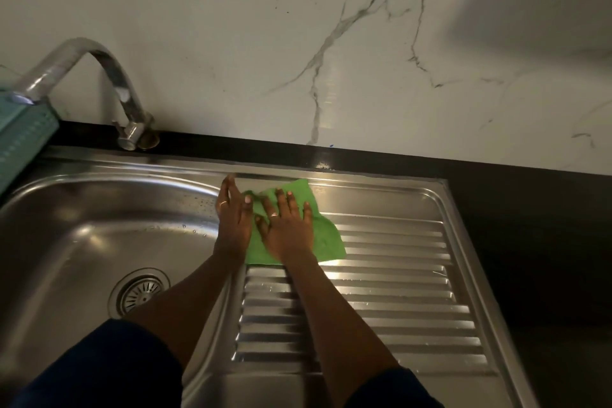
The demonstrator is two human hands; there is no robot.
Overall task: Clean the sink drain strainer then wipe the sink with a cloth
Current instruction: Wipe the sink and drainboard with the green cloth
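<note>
While both palms bear down on the green cloth (294,235), the wiping of the draining board looks well under way, and doing it well means keeping the cloth flat, pressing evenly and drawing it along the ribs rather than across them, so the water beads lying in the grooves are picked up. The right hand (288,225) lies spread on the middle of the cloth, fingers splayed and nearly straight, gripping nothing, only pressing. The left hand (233,219) stands more on its edge along the cloth's left side, fingers extended toward the back rim; its thumb side touches the cloth, but whether it pinches the fabric or merely steadies it cannot be told.

The cloth sits at the back left corner of the ribbed draining board (397,291), just beside the ridge that divides it from the sink bowl (82,242). Droplets show on the bowl's back wall, so the bowl probably needs a pass too. The drain strainer (140,291) is seated in the bottom of the bowl, partly hidden by the left forearm, and looks free of debris. A tap (99,76) rises from the back left rim, against a marble-patterned wall (364,43).
</note>
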